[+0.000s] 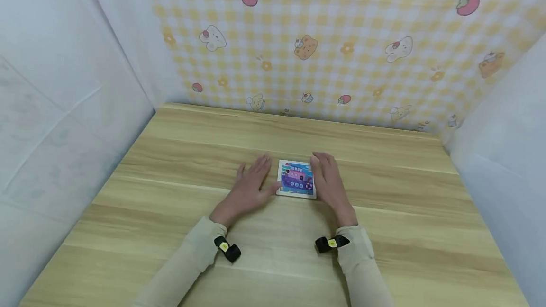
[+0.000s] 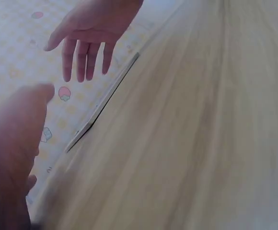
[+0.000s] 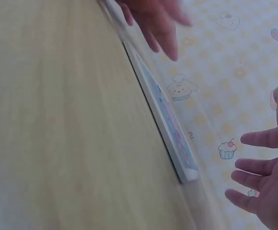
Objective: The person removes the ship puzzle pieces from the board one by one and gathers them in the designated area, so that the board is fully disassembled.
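Observation:
A small flat picture board [image 1: 297,179] with a white border and a pink-and-purple ship on blue lies on the table. My left hand [image 1: 249,189] is at its left side, fingers extended, the thumb tip at the board's left edge. Along the right edge is my right hand [image 1: 330,184], its fingers nearly straight. Whether either hand touches the board is unclear from above. In the right wrist view the board [image 3: 170,132] appears edge-on, thin and flat, with the right hand [image 3: 273,179] apart from its near corner, fingers spread. Neither hand grips anything.
The wood-grain table [image 1: 170,231] spreads around the board on all sides. Behind it hangs a yellow checked cloth [image 1: 362,75] with cartoon prints. White sheets close off the left side [image 1: 64,122] and the right side [image 1: 507,122]. Black straps [image 1: 330,244] are on both wrists.

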{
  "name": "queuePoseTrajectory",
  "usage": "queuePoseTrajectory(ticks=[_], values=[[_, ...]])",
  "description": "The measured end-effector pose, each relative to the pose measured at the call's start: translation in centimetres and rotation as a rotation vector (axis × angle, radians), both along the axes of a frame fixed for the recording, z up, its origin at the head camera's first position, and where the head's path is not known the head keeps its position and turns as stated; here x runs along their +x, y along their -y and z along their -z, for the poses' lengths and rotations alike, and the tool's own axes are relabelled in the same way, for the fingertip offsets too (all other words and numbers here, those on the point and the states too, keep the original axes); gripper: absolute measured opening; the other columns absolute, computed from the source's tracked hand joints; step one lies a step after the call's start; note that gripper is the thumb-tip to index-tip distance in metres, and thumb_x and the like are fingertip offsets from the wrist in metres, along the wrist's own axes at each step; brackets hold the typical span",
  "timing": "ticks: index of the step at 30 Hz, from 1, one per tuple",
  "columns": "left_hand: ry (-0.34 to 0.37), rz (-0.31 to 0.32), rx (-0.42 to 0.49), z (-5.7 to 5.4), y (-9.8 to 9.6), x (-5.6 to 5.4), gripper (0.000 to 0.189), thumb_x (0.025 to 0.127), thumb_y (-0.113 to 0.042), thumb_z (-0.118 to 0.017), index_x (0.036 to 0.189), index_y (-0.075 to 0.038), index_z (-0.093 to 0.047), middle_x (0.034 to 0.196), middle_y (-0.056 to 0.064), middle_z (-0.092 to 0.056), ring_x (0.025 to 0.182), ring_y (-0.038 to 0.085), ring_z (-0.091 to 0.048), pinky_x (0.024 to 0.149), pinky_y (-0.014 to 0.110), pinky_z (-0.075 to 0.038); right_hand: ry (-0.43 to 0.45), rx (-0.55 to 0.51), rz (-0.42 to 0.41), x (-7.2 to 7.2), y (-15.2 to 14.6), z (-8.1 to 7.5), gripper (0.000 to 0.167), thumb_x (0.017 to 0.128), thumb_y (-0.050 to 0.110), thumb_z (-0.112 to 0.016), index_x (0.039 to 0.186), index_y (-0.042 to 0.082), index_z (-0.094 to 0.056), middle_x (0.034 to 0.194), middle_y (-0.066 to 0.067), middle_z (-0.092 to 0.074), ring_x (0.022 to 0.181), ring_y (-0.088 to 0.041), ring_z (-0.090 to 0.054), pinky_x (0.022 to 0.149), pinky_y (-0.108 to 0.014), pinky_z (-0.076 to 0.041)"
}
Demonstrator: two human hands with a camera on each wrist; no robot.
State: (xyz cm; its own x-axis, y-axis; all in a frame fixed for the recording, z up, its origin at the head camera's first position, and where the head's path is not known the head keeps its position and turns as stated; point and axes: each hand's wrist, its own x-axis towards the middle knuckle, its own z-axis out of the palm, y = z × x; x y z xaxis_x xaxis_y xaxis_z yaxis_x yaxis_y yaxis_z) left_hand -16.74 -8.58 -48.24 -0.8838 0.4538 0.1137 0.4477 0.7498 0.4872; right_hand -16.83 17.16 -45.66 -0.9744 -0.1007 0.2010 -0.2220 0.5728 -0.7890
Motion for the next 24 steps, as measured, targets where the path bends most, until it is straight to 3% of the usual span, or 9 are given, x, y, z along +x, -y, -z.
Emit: queuePoseTrajectory(ticks=[5, 9, 12, 19, 24], values=[[-0.003, -0.015, 0.075, 0.8, -0.6, -0.4, 0.072, 0.107, -0.051, -0.047, 0.161, -0.005, -0.033, 0.169, 0.010, -0.027, 0.157, 0.024, -0.022, 0.127, 0.058, -0.004, -0.048, -0.057, 0.015, -1.0, 0.7, 0.0, 0.046, 0.112, 0.031, -0.045, 0.135, -0.005, -0.062, 0.131, -0.020, -0.058, 0.114, -0.035, -0.058, 0.096, -0.052, -0.052], [-0.005, -0.010, 0.127, 1.1, -0.9, -0.6, 0.066, 0.106, -0.044, -0.055, 0.158, -0.007, -0.041, 0.165, 0.008, -0.037, 0.154, 0.023, -0.031, 0.127, 0.054, -0.009, -0.046, -0.023, -0.012, -1.8, 1.3, 0.1, 0.030, 0.107, 0.015, -0.056, 0.126, -0.005, -0.069, 0.116, -0.017, -0.066, 0.098, -0.029, -0.062, 0.081, -0.044, -0.056], [-0.005, 0.001, 0.126, 1.0, -0.9, -0.7, 0.065, 0.105, -0.044, -0.058, 0.157, -0.008, -0.044, 0.163, 0.006, -0.040, 0.152, 0.022, -0.035, 0.127, 0.053, -0.011, -0.016, 0.025, -0.054, -2.3, 1.9, 0.0, 0.025, 0.104, 0.007, -0.060, 0.122, -0.005, -0.072, 0.112, -0.017, -0.068, 0.095, -0.028, -0.064, 0.080, -0.042, -0.057], [-0.041, 0.034, 0.089, 1.0, -0.9, -0.8, 0.061, 0.103, -0.045, -0.060, 0.153, -0.010, -0.052, 0.159, 0.006, -0.047, 0.150, 0.023, -0.039, 0.125, 0.057, -0.016, 0.003, 0.136, -0.131, -3.2, 2.9, 0.4, 0.023, 0.099, 0.006, -0.068, 0.119, -0.004, -0.074, 0.109, -0.017, -0.070, 0.094, -0.029, -0.067, 0.084, -0.045, -0.059], [-0.044, 0.040, 0.037, 1.0, -1.0, -0.9, 0.059, 0.103, -0.046, -0.059, 0.150, -0.010, -0.055, 0.158, 0.006, -0.049, 0.149, 0.025, -0.040, 0.124, 0.058, -0.016, 0.021, 0.226, -0.148, -3.7, 3.4, 0.7, 0.023, 0.097, 0.007, -0.071, 0.117, -0.003, -0.076, 0.099, -0.013, -0.069, 0.084, -0.024, -0.059, 0.077, -0.039, -0.054]])
